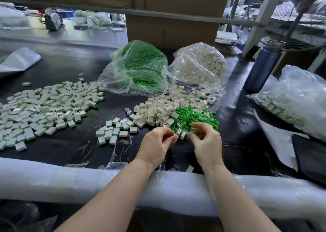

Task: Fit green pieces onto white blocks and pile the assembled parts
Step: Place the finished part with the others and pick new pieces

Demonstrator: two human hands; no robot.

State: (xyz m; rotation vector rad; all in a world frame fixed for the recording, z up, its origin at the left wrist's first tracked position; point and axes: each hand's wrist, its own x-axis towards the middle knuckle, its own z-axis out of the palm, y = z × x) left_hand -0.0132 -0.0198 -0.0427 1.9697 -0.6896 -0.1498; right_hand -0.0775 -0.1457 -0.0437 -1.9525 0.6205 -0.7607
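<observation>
Left hand (pixel 157 142) pinches a white block (pixel 175 137) at its fingertips. Right hand (pixel 205 138), fingers curled, pinches a green piece (pixel 192 130). Both hands are at the near edge of the loose white blocks (pixel 158 111) and green pieces (pixel 195 117). Assembled parts (pixel 44 106) spread left on the black tabletop (pixel 58 147).
</observation>
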